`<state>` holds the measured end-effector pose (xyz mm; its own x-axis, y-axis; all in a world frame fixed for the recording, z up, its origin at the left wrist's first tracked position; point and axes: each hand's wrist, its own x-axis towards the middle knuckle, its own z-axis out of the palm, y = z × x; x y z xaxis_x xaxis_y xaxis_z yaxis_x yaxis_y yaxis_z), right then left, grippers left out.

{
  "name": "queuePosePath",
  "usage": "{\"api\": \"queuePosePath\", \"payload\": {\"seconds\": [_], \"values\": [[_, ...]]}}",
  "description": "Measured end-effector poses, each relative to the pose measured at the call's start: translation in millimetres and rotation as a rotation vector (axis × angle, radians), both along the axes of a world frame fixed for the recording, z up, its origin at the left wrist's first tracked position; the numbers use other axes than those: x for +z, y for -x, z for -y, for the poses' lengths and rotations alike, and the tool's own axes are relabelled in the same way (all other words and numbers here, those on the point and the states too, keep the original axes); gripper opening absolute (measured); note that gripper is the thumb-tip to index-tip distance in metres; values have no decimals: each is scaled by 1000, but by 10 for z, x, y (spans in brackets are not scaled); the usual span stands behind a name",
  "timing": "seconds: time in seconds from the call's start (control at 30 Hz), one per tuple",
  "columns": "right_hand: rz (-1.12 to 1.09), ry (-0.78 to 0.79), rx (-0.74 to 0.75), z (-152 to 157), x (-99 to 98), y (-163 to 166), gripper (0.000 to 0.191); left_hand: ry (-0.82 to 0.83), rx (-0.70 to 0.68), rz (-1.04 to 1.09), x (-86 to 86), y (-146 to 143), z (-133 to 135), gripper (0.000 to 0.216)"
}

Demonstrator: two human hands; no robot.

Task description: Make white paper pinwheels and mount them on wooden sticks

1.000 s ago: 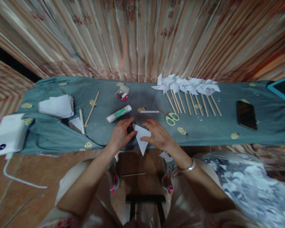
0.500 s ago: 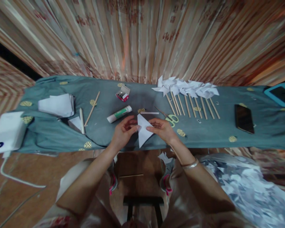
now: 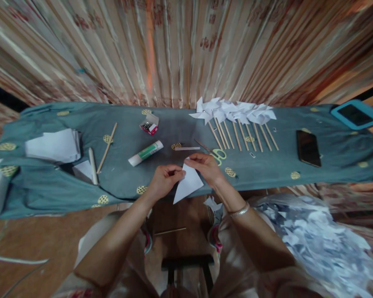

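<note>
A folded piece of white paper (image 3: 189,182) is held between both hands over the front edge of the table. My left hand (image 3: 165,179) pinches its left side between thumb and fingers. My right hand (image 3: 205,167) grips its upper corner, the fingers bent over the top. Just beyond the hands lie a thin paper strip (image 3: 187,148) and scissors with pale green handles (image 3: 219,156). A glue stick (image 3: 145,153) with a green label rests to the left. Behind it stands an open small box (image 3: 149,124) of metal pins or tacks.
White paper pinwheels (image 3: 236,112) on wooden sticks lie in a row at the back. On the left are a paper stack (image 3: 53,145), a loose wooden stick (image 3: 107,147) and a white pen-like tool (image 3: 93,166). A phone (image 3: 308,148) and blue-framed tablet (image 3: 357,114) lie right.
The paper has been turned, its long point now aiming down and left. My right hand has shifted up to its top corner. The whole view has swung slightly right.
</note>
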<state>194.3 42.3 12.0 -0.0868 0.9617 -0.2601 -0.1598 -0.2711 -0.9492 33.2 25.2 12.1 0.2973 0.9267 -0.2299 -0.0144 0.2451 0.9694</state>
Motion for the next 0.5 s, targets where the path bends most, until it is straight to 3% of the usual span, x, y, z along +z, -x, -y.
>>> {"api": "queuePosePath", "payload": {"seconds": [0.17, 0.3, 0.4, 0.5], "values": [[225, -159, -130, -96, 18, -234, 28, 9, 34, -9, -7, -23, -22, 23], [886, -386, -227, -68, 65, -506, 21, 16, 128, 40, 17, -34, -60, 22], [1290, -438, -177, 1, 94, -629, 27, 37, 196, 91, 50, -38, -90, 21], [1442, -391, -62, 62, 108, -665, 26, 79, 249, 160, 70, -47, -117, 23]]}}
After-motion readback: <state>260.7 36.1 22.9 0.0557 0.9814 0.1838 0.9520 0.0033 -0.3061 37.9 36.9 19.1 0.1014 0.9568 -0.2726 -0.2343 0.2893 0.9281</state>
